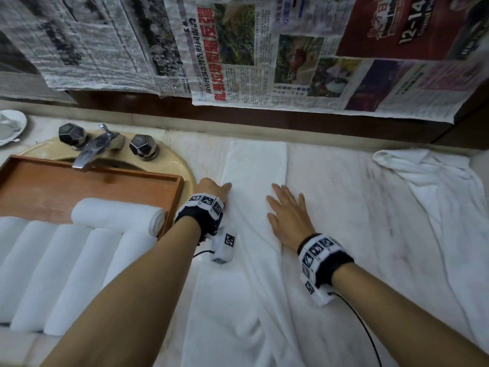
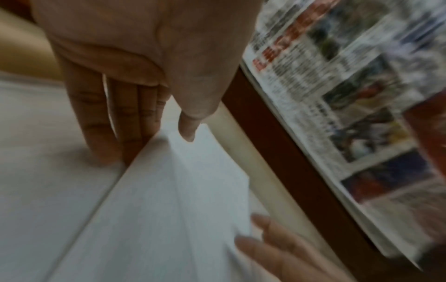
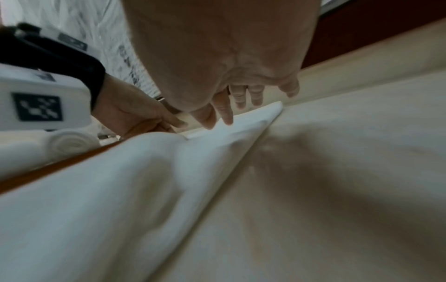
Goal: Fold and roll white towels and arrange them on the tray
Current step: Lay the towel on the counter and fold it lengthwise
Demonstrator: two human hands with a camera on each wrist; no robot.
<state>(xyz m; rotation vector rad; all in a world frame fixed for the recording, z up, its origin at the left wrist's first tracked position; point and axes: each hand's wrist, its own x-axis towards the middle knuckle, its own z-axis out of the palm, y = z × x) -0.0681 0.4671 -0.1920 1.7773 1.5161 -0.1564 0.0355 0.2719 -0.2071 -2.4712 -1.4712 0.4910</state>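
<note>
Both forearms fill the near edge of the head view, each wrist strapped with a black band carrying white marker blocks. Left hand [image 1: 215,190] lies at the left edge of the folded towel [image 1: 254,168], a long white strip on the counter running away toward the wall. Right hand [image 1: 285,210] rests flat on the strip's near right part, fingers straight and spread, gripping nothing.

Left wrist view adds what the head view hides: the left fingers [image 2: 96,122] point straight down, tips at the towel's [image 2: 169,200] edge; thumb out over the cloth; nothing pinched that I can make out. Blurred.

Right wrist view: right fingers [image 3: 226,110] extended onto the cloth, towel [image 3: 120,190] rumpled in front; heavy blur.

Only the head view shows the wooden tray [image 1: 105,178] over the sink [image 1: 182,165], left of the hands, holding rolled towels [image 1: 79,266] in a row with one roll laid crosswise behind them. Their near ends are hidden by the left forearm. Loose towel [image 1: 428,170] lies far right. Newspaper [image 1: 264,49] covers the wall.
</note>
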